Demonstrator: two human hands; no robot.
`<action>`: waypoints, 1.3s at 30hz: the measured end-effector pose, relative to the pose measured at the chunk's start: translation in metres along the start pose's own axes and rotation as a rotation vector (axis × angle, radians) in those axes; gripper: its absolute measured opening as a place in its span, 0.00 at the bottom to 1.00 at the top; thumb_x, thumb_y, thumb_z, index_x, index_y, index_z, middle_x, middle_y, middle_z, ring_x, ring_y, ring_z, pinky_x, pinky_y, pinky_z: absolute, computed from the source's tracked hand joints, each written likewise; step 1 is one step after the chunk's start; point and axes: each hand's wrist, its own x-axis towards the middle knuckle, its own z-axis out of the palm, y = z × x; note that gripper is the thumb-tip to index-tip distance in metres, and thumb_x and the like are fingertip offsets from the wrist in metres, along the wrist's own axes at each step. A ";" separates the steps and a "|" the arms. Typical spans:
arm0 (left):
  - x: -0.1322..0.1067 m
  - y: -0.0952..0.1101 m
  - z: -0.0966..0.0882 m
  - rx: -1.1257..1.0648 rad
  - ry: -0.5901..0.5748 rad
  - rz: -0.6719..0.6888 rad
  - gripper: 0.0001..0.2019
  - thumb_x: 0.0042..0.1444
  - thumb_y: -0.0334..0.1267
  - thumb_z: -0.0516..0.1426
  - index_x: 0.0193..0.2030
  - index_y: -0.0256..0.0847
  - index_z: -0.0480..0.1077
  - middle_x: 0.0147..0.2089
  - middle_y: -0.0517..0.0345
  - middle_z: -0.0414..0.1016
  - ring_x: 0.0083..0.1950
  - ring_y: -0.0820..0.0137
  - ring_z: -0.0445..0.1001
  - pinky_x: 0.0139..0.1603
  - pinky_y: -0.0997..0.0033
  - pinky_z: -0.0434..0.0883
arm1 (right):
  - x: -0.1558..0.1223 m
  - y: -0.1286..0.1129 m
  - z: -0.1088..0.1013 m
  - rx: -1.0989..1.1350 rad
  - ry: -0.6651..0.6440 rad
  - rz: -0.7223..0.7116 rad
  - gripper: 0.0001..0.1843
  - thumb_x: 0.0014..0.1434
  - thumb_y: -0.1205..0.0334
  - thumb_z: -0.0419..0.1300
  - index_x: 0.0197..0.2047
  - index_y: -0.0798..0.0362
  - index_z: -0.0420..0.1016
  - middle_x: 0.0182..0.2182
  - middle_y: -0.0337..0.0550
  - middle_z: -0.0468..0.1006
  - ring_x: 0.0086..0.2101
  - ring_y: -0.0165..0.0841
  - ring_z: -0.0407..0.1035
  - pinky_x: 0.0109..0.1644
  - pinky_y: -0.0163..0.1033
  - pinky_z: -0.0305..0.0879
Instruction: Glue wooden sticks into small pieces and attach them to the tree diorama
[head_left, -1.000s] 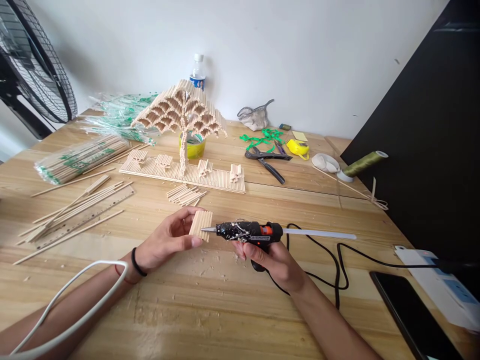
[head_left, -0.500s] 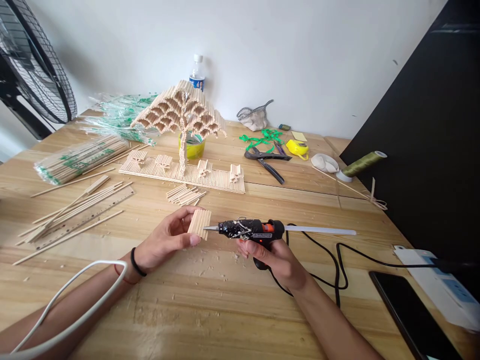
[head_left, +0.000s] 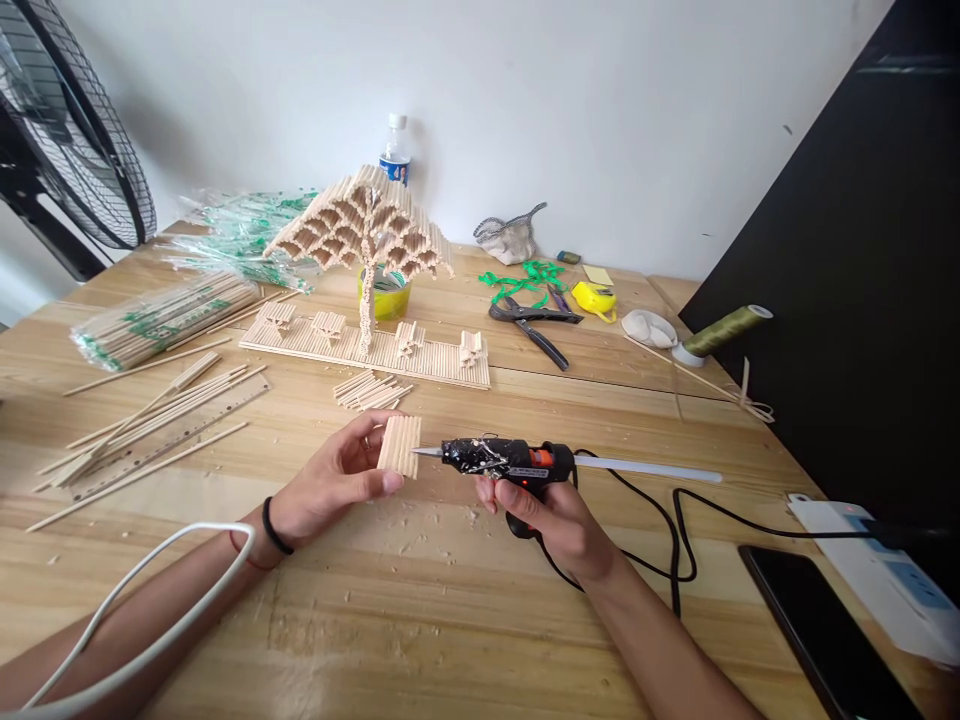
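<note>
My left hand (head_left: 330, 485) pinches a small panel of glued wooden sticks (head_left: 400, 444) and holds it upright just above the table. My right hand (head_left: 551, 520) grips a black and orange hot glue gun (head_left: 506, 460). Its metal nozzle points left, almost touching the panel's right edge. A clear glue stick (head_left: 649, 468) juts out of the gun's back. A loose pile of short cut sticks (head_left: 370, 389) lies just beyond the panel.
A stick model with an umbrella roof (head_left: 364, 225) stands on a slatted base (head_left: 360, 348) behind. Long sticks and a ruler (head_left: 161, 430) lie at left, scissors (head_left: 536, 322) and a green thread spool (head_left: 724, 328) at right. A phone (head_left: 817, 625) lies near right.
The glue gun has drawn slightly to the right, so its nozzle tip is now just off the panel's edge. The left hand and panel have barely moved.
</note>
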 end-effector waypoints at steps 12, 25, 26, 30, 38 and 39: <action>0.000 -0.003 -0.003 -0.017 0.001 -0.001 0.26 0.52 0.33 0.73 0.58 0.44 0.75 0.41 0.58 0.79 0.36 0.74 0.74 0.38 0.76 0.69 | 0.002 -0.004 0.009 0.016 -0.024 0.076 0.25 0.65 0.36 0.63 0.35 0.51 0.73 0.29 0.41 0.68 0.31 0.35 0.61 0.36 0.43 0.58; 0.000 -0.002 -0.002 -0.036 -0.003 0.001 0.26 0.51 0.33 0.73 0.57 0.45 0.77 0.47 0.53 0.82 0.44 0.68 0.78 0.45 0.72 0.72 | 0.004 0.005 0.005 0.009 0.078 0.076 0.21 0.67 0.40 0.63 0.37 0.51 0.74 0.32 0.41 0.70 0.31 0.35 0.63 0.36 0.43 0.60; 0.000 -0.002 -0.002 -0.036 -0.001 0.001 0.26 0.51 0.34 0.73 0.57 0.45 0.77 0.48 0.53 0.82 0.45 0.67 0.78 0.45 0.71 0.72 | 0.004 0.005 0.005 0.010 0.077 0.071 0.21 0.68 0.41 0.63 0.37 0.51 0.74 0.32 0.41 0.70 0.31 0.35 0.63 0.36 0.43 0.60; 0.000 -0.002 -0.003 -0.036 -0.010 -0.004 0.26 0.50 0.34 0.73 0.57 0.45 0.77 0.49 0.52 0.82 0.46 0.66 0.77 0.46 0.70 0.72 | 0.004 0.003 0.006 0.038 0.042 0.041 0.21 0.68 0.41 0.62 0.35 0.51 0.74 0.31 0.41 0.69 0.32 0.35 0.63 0.37 0.44 0.60; 0.000 -0.003 -0.004 -0.033 -0.003 -0.007 0.27 0.50 0.35 0.73 0.58 0.46 0.77 0.50 0.53 0.82 0.48 0.65 0.77 0.48 0.69 0.71 | 0.003 0.000 0.005 0.031 -0.035 0.100 0.23 0.66 0.40 0.64 0.33 0.51 0.71 0.27 0.37 0.64 0.29 0.33 0.58 0.34 0.42 0.55; 0.000 -0.003 -0.004 -0.035 -0.003 -0.008 0.27 0.50 0.35 0.73 0.58 0.46 0.78 0.49 0.53 0.82 0.46 0.66 0.77 0.47 0.70 0.71 | 0.004 0.002 0.005 0.030 -0.021 0.106 0.22 0.66 0.41 0.64 0.34 0.51 0.71 0.27 0.37 0.63 0.29 0.32 0.57 0.33 0.41 0.54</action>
